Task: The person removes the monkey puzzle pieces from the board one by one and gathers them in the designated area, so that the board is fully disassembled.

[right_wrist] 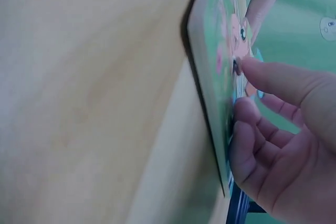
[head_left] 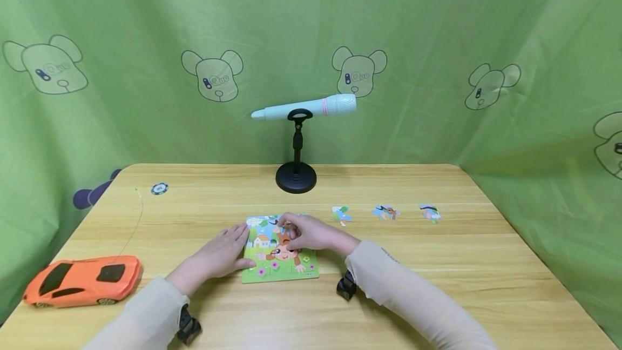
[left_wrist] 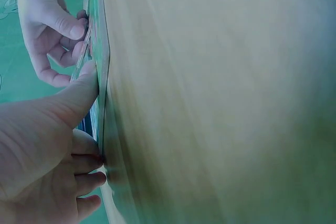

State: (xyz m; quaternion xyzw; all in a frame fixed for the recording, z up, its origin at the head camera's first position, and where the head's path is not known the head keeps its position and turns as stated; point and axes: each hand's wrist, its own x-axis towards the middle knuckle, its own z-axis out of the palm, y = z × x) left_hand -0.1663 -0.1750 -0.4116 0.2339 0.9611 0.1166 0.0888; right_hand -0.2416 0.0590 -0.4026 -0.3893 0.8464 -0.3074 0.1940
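Puzzle (head_left: 283,263) touches straight, empty fingers of my left hand (head_left: 221,253), beneath curled fingers of my right hand (head_left: 312,232), grip unclear

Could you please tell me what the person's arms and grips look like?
The left sleeve and right sleeve are long and pale greyish; the right bears a small dark marking near its cuff. A black device sits at the left wrist, another at the right. The left grip and right grip are bare.
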